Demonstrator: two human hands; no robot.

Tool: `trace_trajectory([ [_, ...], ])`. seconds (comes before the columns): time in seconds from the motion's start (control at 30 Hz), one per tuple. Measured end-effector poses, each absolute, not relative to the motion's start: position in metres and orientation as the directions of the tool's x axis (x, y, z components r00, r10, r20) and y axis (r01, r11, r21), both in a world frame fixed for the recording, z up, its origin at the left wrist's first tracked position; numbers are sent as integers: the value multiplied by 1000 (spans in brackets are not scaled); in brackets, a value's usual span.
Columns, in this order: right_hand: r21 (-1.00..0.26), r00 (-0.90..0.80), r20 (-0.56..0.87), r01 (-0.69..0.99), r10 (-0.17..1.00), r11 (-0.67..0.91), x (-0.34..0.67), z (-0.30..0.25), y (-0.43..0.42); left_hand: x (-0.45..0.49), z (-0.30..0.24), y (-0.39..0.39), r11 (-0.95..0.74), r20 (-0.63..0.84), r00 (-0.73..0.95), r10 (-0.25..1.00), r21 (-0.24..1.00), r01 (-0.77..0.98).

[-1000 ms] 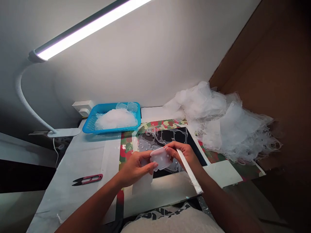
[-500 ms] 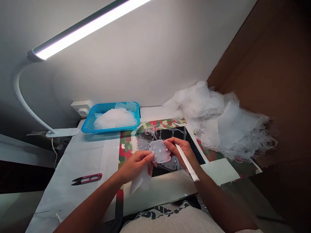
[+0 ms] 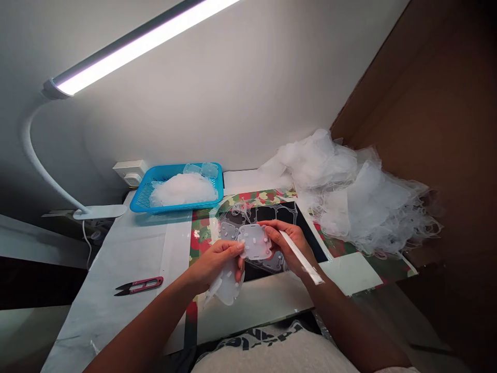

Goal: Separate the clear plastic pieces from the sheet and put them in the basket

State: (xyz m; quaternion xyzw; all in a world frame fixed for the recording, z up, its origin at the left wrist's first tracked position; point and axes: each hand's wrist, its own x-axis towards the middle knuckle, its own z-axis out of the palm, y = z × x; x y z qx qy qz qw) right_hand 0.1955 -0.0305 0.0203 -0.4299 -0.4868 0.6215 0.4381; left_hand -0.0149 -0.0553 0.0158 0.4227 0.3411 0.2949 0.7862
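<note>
Between my two hands is a thin translucent plastic piece (image 3: 254, 242) with rounded corners and small white dots. My left hand (image 3: 221, 261) pinches its left edge, thumb on top, and also has more translucent pieces (image 3: 225, 287) hanging below the palm. The fingers of my right hand (image 3: 289, 241) grip the right edge. A white flat strip (image 3: 301, 257) runs from that hand back along the wrist; its upper end is hidden. Under the hands, similar clear pieces with cut-out webbing (image 3: 272, 261) lie on a black panel (image 3: 310, 238).
A blue basket (image 3: 145, 207) holds a heap of translucent pieces (image 3: 184, 189). Red-handled thread snips (image 3: 142, 285) lie on the left. Tangled clear scrap (image 3: 361, 197) is piled at the right, beside a brown board (image 3: 427, 114). A lamp (image 3: 147, 49) hangs above.
The translucent plastic piece has shifted slightly left and flatter in my hands. The pieces under my left hand have swung to show more of their faces.
</note>
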Motion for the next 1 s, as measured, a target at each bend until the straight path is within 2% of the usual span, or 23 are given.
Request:
trace_trajectory([
  [0.17,-975,-211,-120,-160,970,-155,195,23,-31,-13,22,-56,415,-277,550,788,899,-141],
  [0.33,-942,-70,-78,-321,994,-97,182,14,-40,-6,22,-56,203,-156,311,937,971,-124],
  [0.43,-953,-218,-37,-287,975,-100,171,5,-52,-6,18,-62,204,-183,131,974,964,-169],
  [0.53,-995,-496,-41,-59,868,-81,165,4,-58,-16,17,-77,150,-157,-29,987,973,-176],
  [0.63,-998,-610,-46,68,791,-5,162,14,-54,-32,21,-95,68,-69,-12,998,997,-19],
  [0.77,-998,-703,-28,57,711,17,146,29,-38,-55,30,-119,30,-32,17,999,990,138],
  [0.83,-1000,-751,-12,26,661,12,129,27,-28,-67,32,-131,52,-52,-13,999,996,68],
  [0.9,-994,-764,34,40,644,101,104,17,-18,-79,31,-145,78,-86,-82,993,992,-98],
  [1.0,-883,-823,132,156,553,443,52,-3,-7,-92,26,-168,67,-160,-297,942,951,-301],
])
